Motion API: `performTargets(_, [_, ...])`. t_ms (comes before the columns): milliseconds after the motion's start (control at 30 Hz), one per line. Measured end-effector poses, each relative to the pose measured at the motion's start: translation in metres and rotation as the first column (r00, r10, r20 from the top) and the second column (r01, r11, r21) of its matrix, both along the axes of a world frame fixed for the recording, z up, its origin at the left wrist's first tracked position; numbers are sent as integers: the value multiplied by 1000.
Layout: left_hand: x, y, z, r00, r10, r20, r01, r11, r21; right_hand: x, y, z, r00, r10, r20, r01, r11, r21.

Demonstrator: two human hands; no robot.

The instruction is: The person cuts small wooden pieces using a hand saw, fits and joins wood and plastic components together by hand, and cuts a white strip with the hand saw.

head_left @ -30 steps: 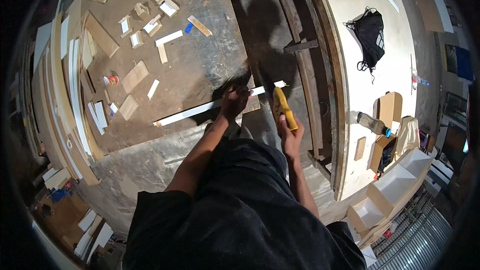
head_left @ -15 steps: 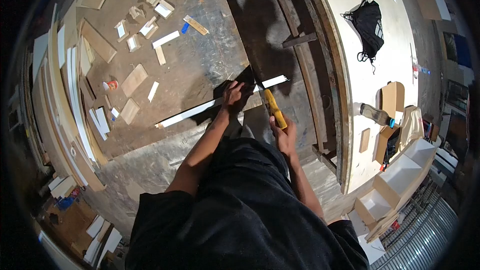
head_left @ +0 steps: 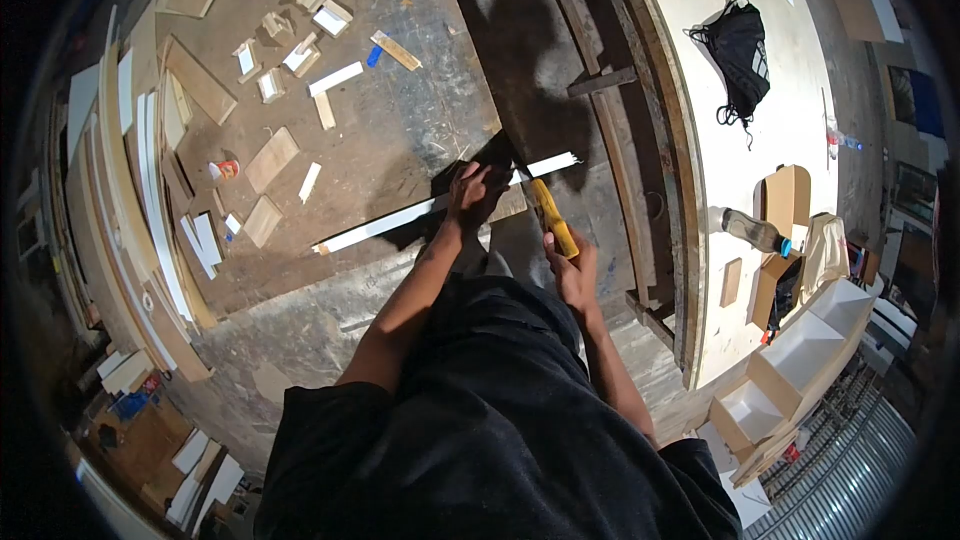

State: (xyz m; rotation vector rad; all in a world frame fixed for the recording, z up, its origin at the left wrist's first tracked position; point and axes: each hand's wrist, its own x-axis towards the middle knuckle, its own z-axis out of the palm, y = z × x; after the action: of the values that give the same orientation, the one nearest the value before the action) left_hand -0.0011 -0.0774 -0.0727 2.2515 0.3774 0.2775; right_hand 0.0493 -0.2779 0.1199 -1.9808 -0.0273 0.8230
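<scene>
A long white strip of wood (head_left: 385, 230) lies across the brown tabletop, and its right end juts past the table's edge. My left hand (head_left: 467, 198) is closed on the strip near that edge, pressing it down; some fingers are in shadow. In my right hand (head_left: 573, 270) is the yellow handle of a hand saw (head_left: 552, 218), gripped with the fingers wrapped round it. The dark saw blade reaches up to the strip just right of my left hand and is partly lost in shadow.
Several small wooden blocks (head_left: 331, 18) and offcuts are scattered at the table's far left. Long boards (head_left: 150, 190) line the left edge. To the right, a pale workbench (head_left: 740, 170) carries a black cloth item (head_left: 740, 60), a bottle (head_left: 750, 228) and cardboard pieces.
The saw and my right hand have shifted very slightly, lower and to the right in view. My left hand still holds the strip in the same place.
</scene>
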Motion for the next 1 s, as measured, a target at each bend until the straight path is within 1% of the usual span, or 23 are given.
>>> performTargets(100, [0,1,-8,1000,1,29,0,999,-37,0,0,0,1000,-5,-14,5,1000,2])
performTargets(167, [-1,3,-10,996,-65,53,68,996,-61,0,-4,-4,1000,19,-14,-19,1000,10])
performTargets(200, [0,6,-6,996,-69,54,72,996,-61,2,-3,0,1000,15,-13,-15,1000,11])
performTargets(267, [4,12,10,984,-177,27,172,978,120,8,4,14,995,55,-79,-51,997,60])
performTargets(300, [7,9,13,983,-180,29,176,977,120,9,5,15,996,52,-77,-47,997,60])
performTargets(367, [21,-2,18,984,42,174,-78,975,209,12,9,17,994,78,-78,-75,996,45])
performTargets(400, [28,-6,21,984,37,176,-74,975,208,11,12,21,994,74,-75,-70,997,44])
performTargets(433, [37,-9,24,963,248,105,-266,935,233,10,14,25,995,44,-90,-41,999,35])
performTargets(467, [46,-13,26,892,450,37,-442,855,271,9,15,26,994,16,-106,-13,1000,25])
performTargets(500, [56,-18,21,864,498,-77,-456,838,298,9,14,25,994,15,-109,-12,1000,23])
performTargets(533, [57,-21,16,864,497,-82,-455,839,298,9,13,24,994,42,-100,-41,999,16])
performTargets(600, [65,-25,8,845,523,-112,-422,781,460,14,10,18,994,68,-90,-68,998,3])
performTargets(667, [64,-26,4,836,529,-147,-424,792,440,12,9,11,994,29,-109,-32,999,-29])
performTargets(733, [67,-24,9,826,541,-159,-456,807,376,14,10,10,994,32,-106,-35,999,-21])
performTargets(800, [72,-22,12,817,551,-171,-467,805,366,14,7,7,995,29,-100,-31,999,-18])
performTargets(867, [74,-21,14,805,563,-186,-479,803,355,12,8,-1,998,40,-51,-43,998,-54])
performTargets(900, [76,-20,13,798,576,-175,-489,790,369,15,15,7,998,40,-51,-43,998,-54])
performTargets(967, [78,-23,9,786,588,-189,-500,786,364,24,29,30,995,77,-65,-87,982,-170])
performTargets(1000, [78,-24,8,786,587,-195,-497,787,365,24,27,26,995,75,-71,-87,981,-172])
